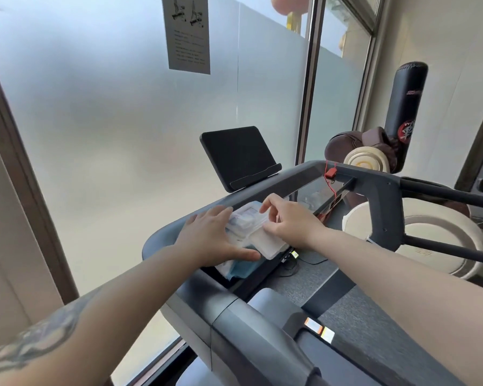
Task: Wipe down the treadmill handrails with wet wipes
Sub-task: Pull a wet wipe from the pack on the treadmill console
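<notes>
Frosted window (109, 121) is filling the background, a printed sheet (187, 33) is hanging on it, and a punch bag (406, 107) is standing at far right. The treadmill console (304, 176) is running across mid-frame, with a dark screen (237, 157) propped behind it.

Progress, judging from the layout: wiping is not starting yet. No wipe is showing pulled out, and nothing is touching the rails. The wipes pack (251, 229) is sitting on the left end of the console, its flip lid (268, 243) hanging open toward the near side. Something blue (244, 268) is lying under the pack; I cannot tell what it is. Left to do: pull a wipe, then do both handrails, meaning the near left rail (234, 316) and the right rail (444, 193).

Left hand (209, 240) is lying flat and spread on the pack's left side, thumb out along the near edge, pinning it down. It is pressing, not gripping.

Right hand (287, 221) is hovering over the pack's opening, index finger and thumb curled toward a pinch, other fingers loosely bent. Whether it is pinching a wipe I cannot tell; the fingertips are hiding the opening.
</notes>
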The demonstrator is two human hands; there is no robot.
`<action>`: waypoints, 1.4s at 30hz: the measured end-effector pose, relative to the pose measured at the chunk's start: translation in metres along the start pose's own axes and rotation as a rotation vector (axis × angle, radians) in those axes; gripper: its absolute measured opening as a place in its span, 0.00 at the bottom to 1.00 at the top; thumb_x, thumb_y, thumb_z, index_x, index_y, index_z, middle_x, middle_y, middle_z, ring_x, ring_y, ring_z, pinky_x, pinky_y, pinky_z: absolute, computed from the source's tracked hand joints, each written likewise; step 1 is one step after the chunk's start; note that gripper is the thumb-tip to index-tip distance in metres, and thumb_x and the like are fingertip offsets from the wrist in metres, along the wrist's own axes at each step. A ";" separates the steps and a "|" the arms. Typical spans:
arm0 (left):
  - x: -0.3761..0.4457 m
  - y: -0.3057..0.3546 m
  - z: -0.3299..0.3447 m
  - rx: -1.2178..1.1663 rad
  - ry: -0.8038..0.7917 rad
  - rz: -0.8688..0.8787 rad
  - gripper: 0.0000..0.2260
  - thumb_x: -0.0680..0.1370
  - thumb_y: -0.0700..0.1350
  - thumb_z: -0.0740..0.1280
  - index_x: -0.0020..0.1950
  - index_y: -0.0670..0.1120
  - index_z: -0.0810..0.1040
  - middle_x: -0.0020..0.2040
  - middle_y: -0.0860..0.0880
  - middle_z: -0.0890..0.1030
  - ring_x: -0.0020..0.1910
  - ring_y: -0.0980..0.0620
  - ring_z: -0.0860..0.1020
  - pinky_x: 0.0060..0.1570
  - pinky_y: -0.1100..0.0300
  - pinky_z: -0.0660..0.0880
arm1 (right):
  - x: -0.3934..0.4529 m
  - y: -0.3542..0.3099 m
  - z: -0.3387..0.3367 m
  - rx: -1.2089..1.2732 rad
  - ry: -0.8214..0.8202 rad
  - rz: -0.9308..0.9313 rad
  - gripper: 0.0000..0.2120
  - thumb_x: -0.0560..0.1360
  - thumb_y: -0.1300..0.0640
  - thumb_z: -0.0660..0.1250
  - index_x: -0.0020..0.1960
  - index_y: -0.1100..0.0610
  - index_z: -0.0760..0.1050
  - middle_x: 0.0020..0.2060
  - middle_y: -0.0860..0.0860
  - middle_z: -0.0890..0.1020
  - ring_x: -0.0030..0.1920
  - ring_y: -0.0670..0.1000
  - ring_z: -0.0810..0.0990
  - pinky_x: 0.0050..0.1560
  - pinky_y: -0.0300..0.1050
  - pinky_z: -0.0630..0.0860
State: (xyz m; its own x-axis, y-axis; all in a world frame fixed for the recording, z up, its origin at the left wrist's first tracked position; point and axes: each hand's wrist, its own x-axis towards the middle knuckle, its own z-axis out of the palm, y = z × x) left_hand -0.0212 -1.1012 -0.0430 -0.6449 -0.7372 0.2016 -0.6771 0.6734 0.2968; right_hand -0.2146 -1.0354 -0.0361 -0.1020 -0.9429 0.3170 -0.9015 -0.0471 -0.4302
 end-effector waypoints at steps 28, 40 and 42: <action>0.003 -0.012 0.007 -0.247 0.026 -0.019 0.38 0.58 0.76 0.65 0.63 0.58 0.74 0.59 0.60 0.76 0.60 0.57 0.73 0.63 0.52 0.69 | 0.013 -0.026 0.011 -0.251 0.086 -0.100 0.09 0.76 0.58 0.62 0.55 0.52 0.76 0.46 0.46 0.79 0.51 0.50 0.76 0.45 0.44 0.68; 0.002 -0.007 0.004 -0.357 0.023 -0.060 0.35 0.53 0.71 0.70 0.56 0.57 0.77 0.53 0.60 0.77 0.54 0.58 0.75 0.58 0.54 0.73 | 0.016 -0.032 0.006 -0.144 0.061 0.102 0.05 0.75 0.51 0.68 0.44 0.52 0.77 0.44 0.48 0.81 0.48 0.50 0.79 0.45 0.44 0.71; 0.003 -0.006 0.004 -0.375 0.027 -0.076 0.33 0.54 0.70 0.73 0.55 0.57 0.77 0.51 0.61 0.77 0.52 0.58 0.76 0.56 0.54 0.74 | 0.021 -0.035 -0.002 0.068 0.072 0.155 0.06 0.75 0.53 0.70 0.40 0.51 0.76 0.40 0.47 0.81 0.44 0.49 0.79 0.47 0.46 0.75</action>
State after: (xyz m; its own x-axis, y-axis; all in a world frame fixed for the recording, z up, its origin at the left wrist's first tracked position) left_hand -0.0206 -1.1072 -0.0482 -0.5850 -0.7886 0.1893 -0.5423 0.5540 0.6317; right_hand -0.1861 -1.0530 -0.0132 -0.2698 -0.9147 0.3007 -0.8424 0.0730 -0.5339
